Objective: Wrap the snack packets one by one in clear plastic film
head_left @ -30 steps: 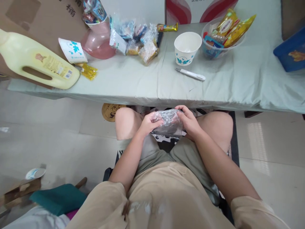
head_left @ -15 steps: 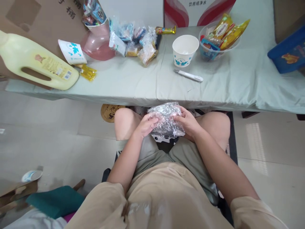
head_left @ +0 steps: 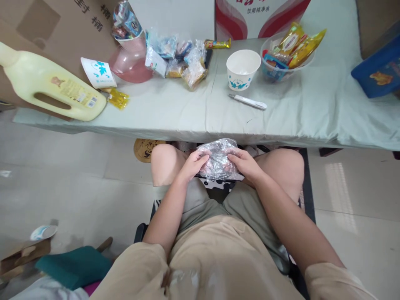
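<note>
Between my knees, just below the table's front edge, I hold a crinkled clear plastic bag (head_left: 218, 160) with both hands. My left hand (head_left: 195, 164) grips its left side, thumb on top and the other fingers underneath or inside the film. On the opposite side my right hand (head_left: 245, 162) pinches the bag in the same way, thumb pointing inward. Fingers show faintly through the plastic. Whether anything else is inside the bag I cannot make out. A black-and-white patterned thing (head_left: 215, 183) shows under it.
On the cloth-covered table (head_left: 175, 112) stand a white paper cup (head_left: 240, 75), a white pen-like cutter (head_left: 248, 101), a clear bowl of snacks (head_left: 281, 73) and several wrapped snacks (head_left: 178, 58). A yellow jug (head_left: 59, 87) lies at left; a blue package (head_left: 379, 71) is at right.
The bag looks flatter and smoother between my hands, with its film drawn out more. Both hands keep their hold at nearly the same place. The view has shifted slightly.
</note>
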Demonstrator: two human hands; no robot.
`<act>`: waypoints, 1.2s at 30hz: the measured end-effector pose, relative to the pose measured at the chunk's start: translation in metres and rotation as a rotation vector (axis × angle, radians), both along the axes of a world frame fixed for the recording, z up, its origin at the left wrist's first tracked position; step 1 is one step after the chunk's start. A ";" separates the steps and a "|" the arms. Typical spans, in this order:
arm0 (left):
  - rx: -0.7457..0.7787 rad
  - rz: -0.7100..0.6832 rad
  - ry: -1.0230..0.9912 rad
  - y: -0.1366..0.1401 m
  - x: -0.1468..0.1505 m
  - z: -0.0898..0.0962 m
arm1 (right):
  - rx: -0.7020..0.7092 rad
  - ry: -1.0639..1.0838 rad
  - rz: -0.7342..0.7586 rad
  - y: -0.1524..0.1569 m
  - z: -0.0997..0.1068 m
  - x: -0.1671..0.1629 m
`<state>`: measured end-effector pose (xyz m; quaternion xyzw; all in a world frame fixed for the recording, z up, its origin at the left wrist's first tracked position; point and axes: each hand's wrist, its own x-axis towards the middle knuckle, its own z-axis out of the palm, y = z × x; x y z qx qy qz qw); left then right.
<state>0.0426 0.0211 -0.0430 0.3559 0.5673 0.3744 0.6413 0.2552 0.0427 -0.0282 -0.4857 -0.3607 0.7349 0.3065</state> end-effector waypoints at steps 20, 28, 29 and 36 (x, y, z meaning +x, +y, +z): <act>0.214 0.156 -0.097 0.004 -0.007 0.011 | 0.073 0.158 0.066 0.002 0.009 0.008; 0.271 0.091 0.051 0.003 -0.005 -0.003 | 0.125 -0.198 0.038 0.002 -0.004 0.005; 0.287 0.116 0.073 0.004 -0.005 -0.005 | 0.144 -0.230 0.010 0.003 -0.007 0.006; 0.309 0.238 0.268 0.009 -0.008 -0.009 | 0.349 -0.442 -0.214 0.006 -0.014 0.015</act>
